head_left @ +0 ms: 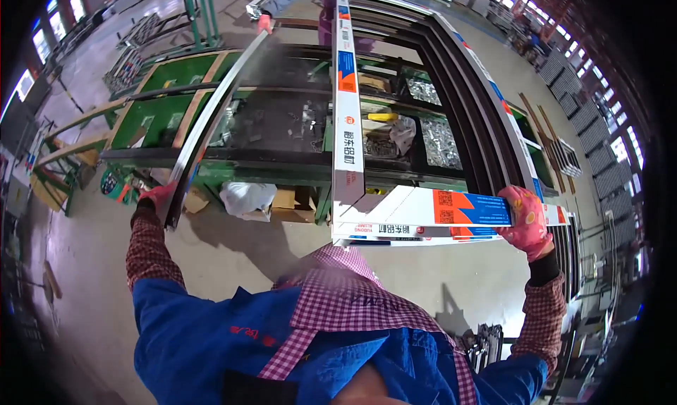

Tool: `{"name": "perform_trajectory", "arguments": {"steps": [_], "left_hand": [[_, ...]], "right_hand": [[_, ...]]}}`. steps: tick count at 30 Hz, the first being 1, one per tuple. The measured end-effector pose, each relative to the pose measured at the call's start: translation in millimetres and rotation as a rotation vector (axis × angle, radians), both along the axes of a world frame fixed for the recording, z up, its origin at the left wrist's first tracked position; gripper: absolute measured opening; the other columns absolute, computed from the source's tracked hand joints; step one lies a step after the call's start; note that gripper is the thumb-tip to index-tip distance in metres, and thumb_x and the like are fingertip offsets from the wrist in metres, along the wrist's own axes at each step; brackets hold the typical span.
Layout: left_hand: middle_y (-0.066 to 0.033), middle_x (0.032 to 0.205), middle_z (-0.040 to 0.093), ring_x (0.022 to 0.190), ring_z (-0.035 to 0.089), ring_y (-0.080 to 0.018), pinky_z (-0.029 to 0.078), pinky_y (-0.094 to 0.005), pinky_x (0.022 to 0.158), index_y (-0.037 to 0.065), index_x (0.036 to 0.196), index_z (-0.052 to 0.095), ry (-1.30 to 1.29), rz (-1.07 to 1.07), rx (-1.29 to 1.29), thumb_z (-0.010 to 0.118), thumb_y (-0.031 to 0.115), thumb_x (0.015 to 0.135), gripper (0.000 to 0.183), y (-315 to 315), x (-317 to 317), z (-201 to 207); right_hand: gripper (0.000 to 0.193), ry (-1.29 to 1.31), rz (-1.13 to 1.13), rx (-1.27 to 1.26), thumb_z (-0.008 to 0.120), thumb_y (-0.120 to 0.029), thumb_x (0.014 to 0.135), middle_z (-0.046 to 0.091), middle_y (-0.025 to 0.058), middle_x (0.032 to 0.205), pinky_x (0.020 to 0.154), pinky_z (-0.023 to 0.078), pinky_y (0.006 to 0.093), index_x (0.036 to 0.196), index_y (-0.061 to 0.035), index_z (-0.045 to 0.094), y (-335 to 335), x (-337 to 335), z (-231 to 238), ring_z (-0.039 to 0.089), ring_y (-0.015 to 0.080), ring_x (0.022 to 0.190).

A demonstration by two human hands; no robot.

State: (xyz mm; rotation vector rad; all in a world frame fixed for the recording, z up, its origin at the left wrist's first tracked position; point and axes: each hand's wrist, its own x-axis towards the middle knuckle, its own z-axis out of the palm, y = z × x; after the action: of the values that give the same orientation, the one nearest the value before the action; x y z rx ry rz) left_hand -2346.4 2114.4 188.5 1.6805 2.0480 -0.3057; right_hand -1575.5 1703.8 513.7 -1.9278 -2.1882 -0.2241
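Observation:
At the left, my left hand (156,193) in a pink glove is closed round the near end of a long aluminium profile (211,110), pale on top and dark on its side. The profile runs away over the bench toward a co-worker's pink-gloved hand (265,23) at its far end. My right hand (527,222), in a pink patterned glove, grips the near right corner of a stack of rectangular aluminium frames (349,133). White, blue and orange film covers their outer faces. Dark inner edges show along the right side. My right fingers are partly hidden.
A green workbench (261,174) with dark rails stands beneath, its trays holding small metal parts (441,140). A yellow-handled tool (382,117) lies there. Below are a white bag (247,198) and a cardboard box (294,204). Stacked profiles (596,123) line the far right.

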Motion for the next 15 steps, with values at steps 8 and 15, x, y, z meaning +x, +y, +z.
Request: {"name": "perform_trajectory", "arguments": {"steps": [8, 15], "left_hand": [[-0.0054, 0.086, 0.064, 0.075, 0.059, -0.0176, 0.048, -0.0351, 0.064, 0.003, 0.11, 0.062, -0.597, 0.07, -0.056, 0.072, 0.039, 0.077, 0.05, -38.1, 80.4, 44.1], [-0.0059, 0.091, 0.064, 0.088, 0.057, -0.0141, 0.045, -0.0297, 0.078, -0.001, 0.101, 0.062, -0.794, -0.102, 0.069, 0.071, 0.02, 0.078, 0.033, -98.7, 210.3, 111.3]], "right_hand": [[0.047, 0.027, -0.047, -0.082, 0.074, -0.026, 0.057, 0.059, 0.0171, 0.088, 0.073, 0.046, 0.0454, 0.095, -0.0042, 0.056, 0.7, -4.3, 3.6, 0.058, 0.0403, 0.086], [0.056, 0.025, -0.076, -0.09, 0.077, -0.011, 0.049, 0.061, 0.0149, 0.098, 0.081, 0.047, 0.0426, 0.101, -0.0067, 0.056, 2.0, 4.7, 3.0, 0.057, 0.0383, 0.094]]}}
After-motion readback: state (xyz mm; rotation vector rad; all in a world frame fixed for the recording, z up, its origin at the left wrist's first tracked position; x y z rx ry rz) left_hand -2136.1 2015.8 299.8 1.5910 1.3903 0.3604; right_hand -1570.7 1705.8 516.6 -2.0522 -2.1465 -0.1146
